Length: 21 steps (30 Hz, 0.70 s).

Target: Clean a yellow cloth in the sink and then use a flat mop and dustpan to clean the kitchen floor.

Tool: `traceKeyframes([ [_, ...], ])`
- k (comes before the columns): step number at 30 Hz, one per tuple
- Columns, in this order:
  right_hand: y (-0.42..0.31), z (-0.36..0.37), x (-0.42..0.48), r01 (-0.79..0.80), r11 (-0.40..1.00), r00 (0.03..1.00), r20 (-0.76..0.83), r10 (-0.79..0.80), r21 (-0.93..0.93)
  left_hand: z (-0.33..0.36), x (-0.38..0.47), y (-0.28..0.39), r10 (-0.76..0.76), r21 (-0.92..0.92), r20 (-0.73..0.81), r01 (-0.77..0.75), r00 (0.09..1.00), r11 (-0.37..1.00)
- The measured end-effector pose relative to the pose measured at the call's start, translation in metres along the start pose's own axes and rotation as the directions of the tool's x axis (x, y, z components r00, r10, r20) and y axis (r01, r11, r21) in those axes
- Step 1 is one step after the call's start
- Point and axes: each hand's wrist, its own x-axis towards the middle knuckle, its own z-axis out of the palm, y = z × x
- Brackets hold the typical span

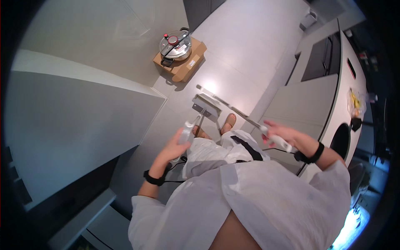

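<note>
My left hand (175, 147) is wrapped around the pale grip of a long-handled dustpan (208, 105). The pan lies low, just in front of my feet. In my right hand (282, 134) is the white grip of a broom (245, 117), with the index finger stretched out along one side. Its thin shaft slants down and leftward, and the pale head reaches past the pan's far edge. Blur hides the detail of the bristles and of both hands. I cannot tell whether broom head and pan touch.
A metal pressure cooker (175, 47) stands on a cardboard box (189, 67) beyond the dustpan, against white cabinets (84, 115). To the right runs a counter (336, 112) with a built-in oven (322, 57) and a plastic bag of fruit (355, 101). My sandalled feet (229, 122) are close to the pan.
</note>
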Motion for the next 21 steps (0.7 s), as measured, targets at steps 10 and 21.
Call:
traceKeyframes([
  [10, 0.078, -0.166, 0.088, 0.046, 0.185, 0.839, -0.063, -0.541, -0.982, 0.001, -0.05, 0.058, -0.332, -0.591, -0.196, 0.159, 0.923, 0.791],
  [21, 0.025, -0.062, 0.247, 0.185, 0.439, 0.929, 0.01, -0.371, -0.879, 0.003, -0.114, 0.013, -0.625, -0.744, -0.492, 0.08, 0.605, 0.664],
])
